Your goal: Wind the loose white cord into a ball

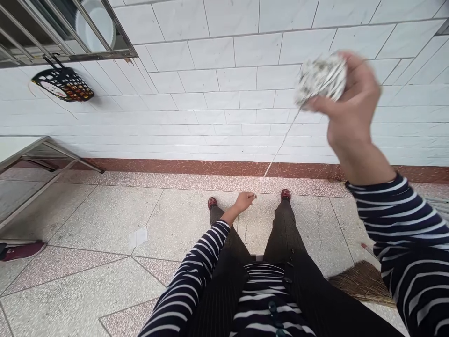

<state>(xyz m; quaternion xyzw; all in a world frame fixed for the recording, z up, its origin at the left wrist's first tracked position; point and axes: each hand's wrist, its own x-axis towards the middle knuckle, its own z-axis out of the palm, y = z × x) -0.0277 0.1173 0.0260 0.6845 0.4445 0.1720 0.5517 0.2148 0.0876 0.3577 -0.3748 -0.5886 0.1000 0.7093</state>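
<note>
Raised at the upper right, my right hand (358,103) grips a ball of whitish string (321,82), somewhat blurred, with the thumb below it and the fingers behind. A single strand of string (283,142) runs down and left from the ball and fades from sight near the foot of the wall. Low in the middle, above the floor between my feet, my left hand (244,201) is closed in a pinch. A small pale bit shows at its fingertips, too small to name.
A white tiled wall (231,89) stands ahead. From a barred window (63,28) at upper left hangs a black basket (66,84). A metal-legged table (24,150) is at left, near another person's shoe (23,251). A broom (363,281) lies at right; paper (138,238) is on the floor.
</note>
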